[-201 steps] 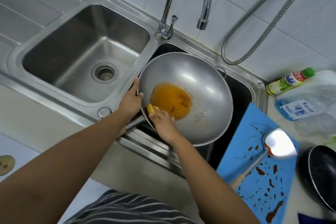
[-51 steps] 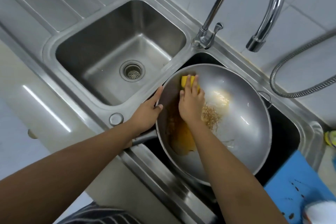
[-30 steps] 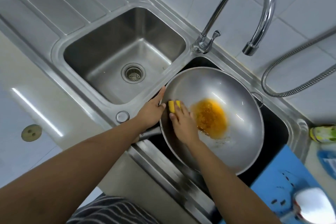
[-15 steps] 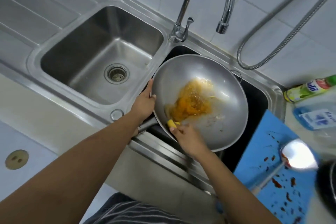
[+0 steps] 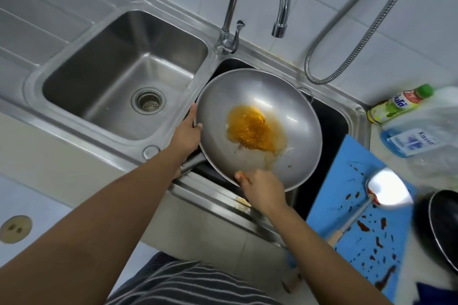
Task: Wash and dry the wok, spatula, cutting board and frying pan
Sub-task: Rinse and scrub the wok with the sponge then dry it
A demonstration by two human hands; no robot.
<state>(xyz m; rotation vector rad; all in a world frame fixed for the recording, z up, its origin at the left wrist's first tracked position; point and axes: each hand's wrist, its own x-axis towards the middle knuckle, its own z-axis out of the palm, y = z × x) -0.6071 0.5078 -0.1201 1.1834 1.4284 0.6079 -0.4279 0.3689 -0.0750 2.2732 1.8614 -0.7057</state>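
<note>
Steel double sink [image 5: 86, 64]: round steel wok [image 5: 292, 106] sits tilted in the right basin. Blue plastic cutting board [image 5: 371, 242], stained, lies at the desk's right edge. It carries the steel spatula [image 5: 386, 190]; the black frying pan [image 5: 443, 225] is beside it.

Change: orange residue [image 5: 252, 129], smeared half a second ago, has pooled back at centre. Judged: scrub unfinished.

Left hand [image 5: 186, 135] clamps the wok's left rim, thumb inside. Right hand [image 5: 264, 190] now at the near rim, fingers curled, apparently on the yellow sponge [image 5: 239, 173], mostly hidden.
</note>
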